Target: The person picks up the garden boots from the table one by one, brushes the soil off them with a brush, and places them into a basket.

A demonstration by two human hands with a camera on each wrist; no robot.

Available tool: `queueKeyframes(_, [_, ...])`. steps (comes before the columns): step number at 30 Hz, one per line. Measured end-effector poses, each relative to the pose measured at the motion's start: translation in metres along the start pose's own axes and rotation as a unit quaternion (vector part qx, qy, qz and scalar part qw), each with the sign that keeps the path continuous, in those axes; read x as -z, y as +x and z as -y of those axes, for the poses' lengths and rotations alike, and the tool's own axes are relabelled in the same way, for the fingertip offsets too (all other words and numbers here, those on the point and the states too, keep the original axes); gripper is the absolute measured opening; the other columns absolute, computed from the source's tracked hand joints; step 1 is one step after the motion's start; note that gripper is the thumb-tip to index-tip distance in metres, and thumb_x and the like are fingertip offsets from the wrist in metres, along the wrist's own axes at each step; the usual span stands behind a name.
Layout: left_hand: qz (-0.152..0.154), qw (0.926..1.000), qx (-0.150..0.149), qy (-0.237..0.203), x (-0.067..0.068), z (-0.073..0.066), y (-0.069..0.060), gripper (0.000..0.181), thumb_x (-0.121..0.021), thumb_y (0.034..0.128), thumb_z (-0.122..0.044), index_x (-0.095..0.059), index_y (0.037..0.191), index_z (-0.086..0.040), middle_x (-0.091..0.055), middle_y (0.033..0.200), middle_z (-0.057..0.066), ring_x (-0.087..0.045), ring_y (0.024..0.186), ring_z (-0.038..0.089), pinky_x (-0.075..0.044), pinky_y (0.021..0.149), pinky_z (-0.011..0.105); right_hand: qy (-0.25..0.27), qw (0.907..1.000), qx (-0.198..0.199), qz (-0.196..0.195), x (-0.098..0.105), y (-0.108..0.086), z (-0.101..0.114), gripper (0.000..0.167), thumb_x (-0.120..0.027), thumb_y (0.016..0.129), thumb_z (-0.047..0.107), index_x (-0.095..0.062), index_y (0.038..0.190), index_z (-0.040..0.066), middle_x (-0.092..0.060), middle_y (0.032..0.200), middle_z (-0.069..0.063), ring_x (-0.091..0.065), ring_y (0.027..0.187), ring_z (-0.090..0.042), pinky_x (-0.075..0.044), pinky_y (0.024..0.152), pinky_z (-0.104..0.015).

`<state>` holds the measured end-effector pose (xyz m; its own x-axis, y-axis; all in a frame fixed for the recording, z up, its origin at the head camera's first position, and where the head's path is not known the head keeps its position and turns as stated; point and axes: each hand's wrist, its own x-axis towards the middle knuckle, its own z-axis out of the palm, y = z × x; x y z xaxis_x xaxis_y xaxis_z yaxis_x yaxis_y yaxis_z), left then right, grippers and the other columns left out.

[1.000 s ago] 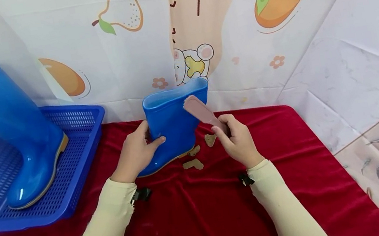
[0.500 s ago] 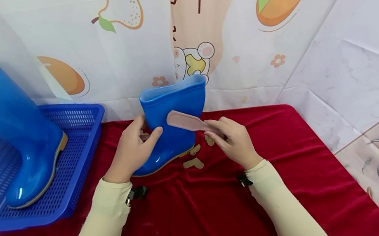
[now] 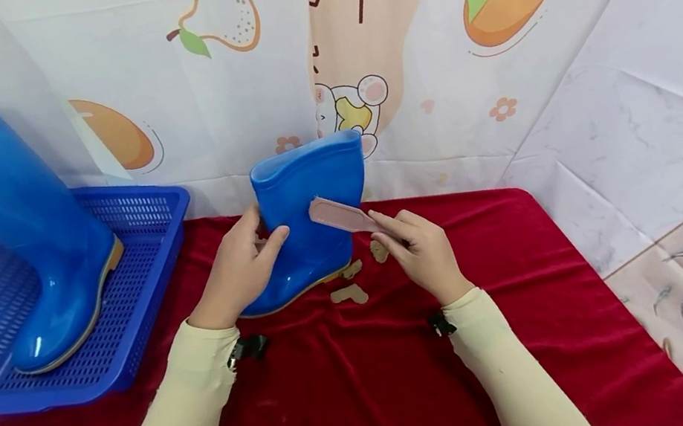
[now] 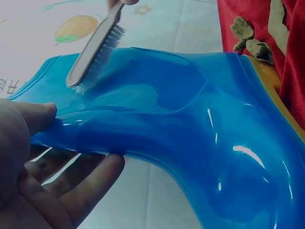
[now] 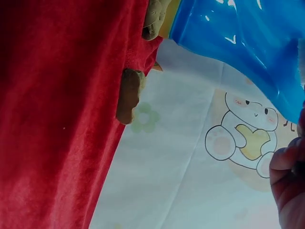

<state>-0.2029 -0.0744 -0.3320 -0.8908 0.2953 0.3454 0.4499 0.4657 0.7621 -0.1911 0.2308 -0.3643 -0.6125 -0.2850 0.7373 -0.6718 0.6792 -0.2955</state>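
Note:
A blue rubber boot [image 3: 306, 204] stands upright on the red cloth, toe to the left. My left hand [image 3: 239, 271] holds its shaft from the left; in the left wrist view the thumb [image 4: 43, 116] lies on one side and the fingers on the other. My right hand [image 3: 423, 252] grips the handle of a pinkish brush [image 3: 338, 215]. Its white bristles [image 4: 100, 62] touch the boot's shaft in the left wrist view. Several brown, mud-like lumps [image 3: 350, 294] lie by the boot's heel.
To the left, a blue plastic basket [image 3: 151, 252] holds a second blue boot [image 3: 40, 233], leaning with its toe down. A white printed curtain [image 3: 437, 136] hangs behind the table. The red cloth [image 3: 373, 403] covers the tabletop.
The brush has swung down and left from the upper right of the boot onto the middle of its shaft, then slightly right. The boot's top has tilted a little to the left.

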Motion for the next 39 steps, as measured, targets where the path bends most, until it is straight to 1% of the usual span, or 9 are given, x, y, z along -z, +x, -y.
queueKeyframes(4, [-0.005,1.0,0.004,0.008,0.0,0.001,0.0,0.057,-0.057,0.1074,-0.032,-0.039,0.153,-0.003,-0.061,0.138,0.02,-0.068,0.112,0.039,-0.054,0.096,0.061,-0.01,0.9994,-0.029,0.019,0.001,-0.002,-0.005,0.038,-0.08,0.092,0.014,-0.074,0.129,0.013,-0.061,0.078,0.0,-0.046,0.064,-0.01,-0.039,0.055,-0.026])
queueKeyframes(13, [-0.007,0.9999,0.011,0.008,-0.002,0.003,0.001,0.057,-0.055,0.108,-0.033,-0.039,0.153,-0.003,-0.059,0.141,0.021,-0.067,0.115,0.041,-0.053,0.096,0.062,-0.028,0.9943,-0.085,0.057,0.003,-0.005,-0.014,0.031,-0.079,0.093,0.018,-0.077,0.124,0.011,-0.063,0.077,-0.001,-0.047,0.063,-0.012,-0.041,0.056,-0.03])
queueKeyframes(20, [-0.01,0.9998,0.013,0.006,-0.002,0.002,0.0,0.054,-0.055,0.1083,-0.031,-0.04,0.151,-0.001,-0.06,0.14,0.022,-0.066,0.116,0.043,-0.052,0.097,0.064,-0.03,0.9888,-0.12,0.083,0.006,-0.006,-0.018,0.029,-0.077,0.095,0.02,-0.077,0.123,0.013,-0.066,0.078,0.0,-0.049,0.064,-0.014,-0.042,0.058,-0.032])
queueKeyframes(22, [-0.011,0.9998,0.015,0.007,-0.002,0.003,0.0,0.053,-0.055,0.1084,-0.031,-0.041,0.149,-0.001,-0.06,0.139,0.022,-0.066,0.115,0.043,-0.052,0.097,0.064,-0.02,0.9891,-0.12,0.083,0.007,-0.005,-0.017,0.03,-0.078,0.095,0.02,-0.077,0.123,0.013,-0.066,0.079,0.001,-0.049,0.065,-0.013,-0.041,0.059,-0.031])
queueKeyframes(24, [-0.01,0.9998,0.017,0.007,-0.001,0.002,0.0,0.051,-0.054,0.1086,-0.03,-0.042,0.148,0.0,-0.061,0.138,0.022,-0.067,0.115,0.043,-0.052,0.097,0.064,-0.01,0.9913,-0.106,0.077,0.008,-0.004,-0.015,0.03,-0.078,0.094,0.019,-0.077,0.123,0.013,-0.065,0.078,0.002,-0.048,0.064,-0.012,-0.041,0.058,-0.03])
queueKeyframes(29, [-0.003,0.9998,0.017,0.01,0.0,0.002,-0.002,0.05,-0.053,0.1093,-0.029,-0.042,0.149,-0.001,-0.062,0.136,0.022,-0.068,0.112,0.042,-0.053,0.097,0.063,0.004,0.9977,-0.056,0.039,0.007,-0.001,-0.007,0.032,-0.079,0.093,0.016,-0.076,0.125,0.013,-0.063,0.077,0.003,-0.046,0.065,-0.009,-0.039,0.056,-0.027])
queueKeyframes(33, [0.008,0.9998,0.013,0.013,0.001,0.001,-0.002,0.05,-0.052,0.1097,-0.029,-0.041,0.15,-0.002,-0.061,0.138,0.021,-0.067,0.114,0.042,-0.053,0.098,0.063,0.015,0.9988,-0.042,0.02,0.006,0.001,-0.002,0.035,-0.079,0.093,0.015,-0.075,0.127,0.013,-0.064,0.078,0.002,-0.047,0.066,-0.009,-0.039,0.056,-0.026])
queueKeyframes(36, [0.014,0.9997,0.012,0.017,0.0,0.001,-0.001,0.051,-0.052,0.1097,-0.03,-0.04,0.151,-0.002,-0.06,0.14,0.021,-0.067,0.116,0.042,-0.053,0.098,0.062,0.01,0.9985,-0.043,0.034,0.004,0.001,0.0,0.035,-0.079,0.092,0.016,-0.075,0.127,0.013,-0.063,0.078,0.002,-0.046,0.065,-0.009,-0.039,0.056,-0.026])
queueKeyframes(39, [0.015,0.9996,0.013,0.018,0.0,0.002,0.0,0.052,-0.053,0.1094,-0.03,-0.04,0.151,-0.003,-0.059,0.141,0.021,-0.067,0.116,0.042,-0.053,0.097,0.062,0.003,0.9968,-0.048,0.064,0.0,-0.001,0.001,0.035,-0.081,0.09,0.013,-0.076,0.125,0.013,-0.062,0.076,0.004,-0.047,0.064,-0.009,-0.04,0.056,-0.026])
